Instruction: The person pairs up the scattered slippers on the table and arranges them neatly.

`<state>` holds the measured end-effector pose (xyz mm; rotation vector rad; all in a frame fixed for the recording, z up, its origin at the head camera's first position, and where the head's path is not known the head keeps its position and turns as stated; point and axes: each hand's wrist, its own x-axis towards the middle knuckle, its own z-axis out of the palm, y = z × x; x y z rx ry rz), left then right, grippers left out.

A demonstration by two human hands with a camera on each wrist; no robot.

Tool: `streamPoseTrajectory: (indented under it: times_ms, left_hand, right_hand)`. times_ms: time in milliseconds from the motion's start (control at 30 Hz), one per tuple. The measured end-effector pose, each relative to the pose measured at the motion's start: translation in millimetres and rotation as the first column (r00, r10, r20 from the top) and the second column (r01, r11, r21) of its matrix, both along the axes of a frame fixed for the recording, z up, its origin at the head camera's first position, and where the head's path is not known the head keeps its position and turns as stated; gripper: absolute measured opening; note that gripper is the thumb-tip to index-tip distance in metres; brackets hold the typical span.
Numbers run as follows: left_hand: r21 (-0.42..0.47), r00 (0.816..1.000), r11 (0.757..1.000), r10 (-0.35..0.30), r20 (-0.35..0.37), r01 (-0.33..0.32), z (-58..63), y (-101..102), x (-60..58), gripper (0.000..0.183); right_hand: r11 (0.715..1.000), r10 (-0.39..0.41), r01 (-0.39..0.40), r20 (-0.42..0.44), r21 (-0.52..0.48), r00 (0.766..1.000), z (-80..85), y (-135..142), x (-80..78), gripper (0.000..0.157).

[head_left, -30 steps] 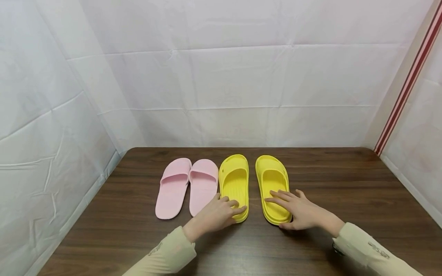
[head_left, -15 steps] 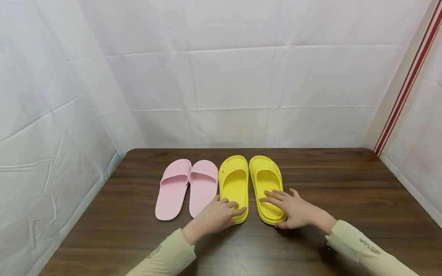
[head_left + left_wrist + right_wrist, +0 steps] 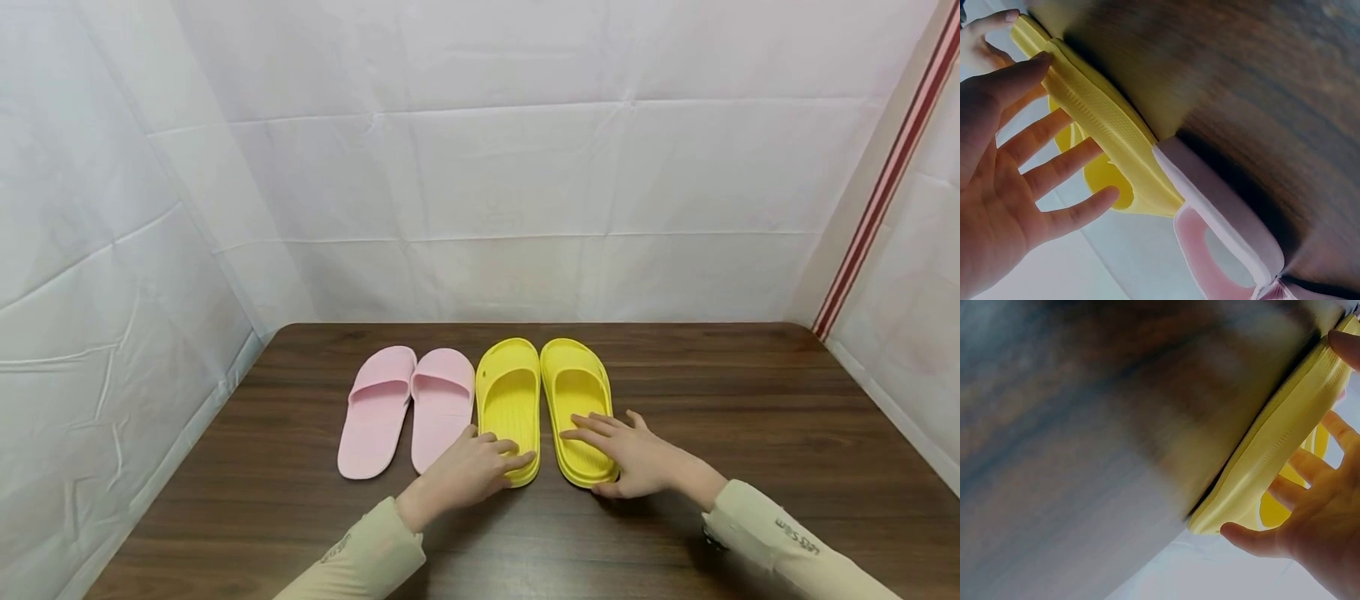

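Two yellow slide slippers lie side by side, straps away from me: a left yellow slipper [image 3: 509, 408] and a right yellow slipper [image 3: 576, 400]. Their front ends nearly touch or meet; the heels stand apart. My left hand [image 3: 472, 468] rests at the heel of the left one, fingers spread over the footbed and thumb on its edge in the left wrist view. At the other slipper's heel, my right hand [image 3: 641, 458] lays straight, spread fingers on the footbed, with the thumb touching the heel rim [image 3: 1335, 353].
A pair of pink slippers sits to the left, an outer pink slipper [image 3: 375, 417] and an inner pink slipper [image 3: 441, 408] beside the left yellow one. All lie on a dark wood table [image 3: 735, 400]. White cloth [image 3: 510, 175] hangs behind and at both sides.
My right hand has slid the right yellow slipper leftward, up to the left yellow slipper. Over the last half second it moved only slightly. My left hand has stayed in place.
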<state>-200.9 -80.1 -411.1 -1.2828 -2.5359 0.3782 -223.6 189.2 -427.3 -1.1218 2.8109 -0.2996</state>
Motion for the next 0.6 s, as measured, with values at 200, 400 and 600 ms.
streamPoseTrajectory:
  times_ms: [200,400,600]
  left_hand:
    - [0.011,1.0,1.0,-0.015,-0.006,0.015,-0.8,-1.6,1.0,0.037]
    - [0.011,1.0,1.0,-0.017,-0.005,0.017,-1.7,-2.2,-0.6,0.036]
    - [0.016,1.0,1.0,-0.007,0.012,0.006,-1.6,-1.4,-0.7,0.036]
  right_hand:
    - [1.0,0.0,0.0,-0.024,0.0,1.0,-0.9,-1.3,1.8,0.07]
    - [1.0,-0.003,0.003,-0.03,0.005,1.0,-0.9,-2.1,2.0,0.07]
    - [1.0,-0.006,0.006,-0.045,0.007,0.999,-0.6,-2.5,2.2,0.069]
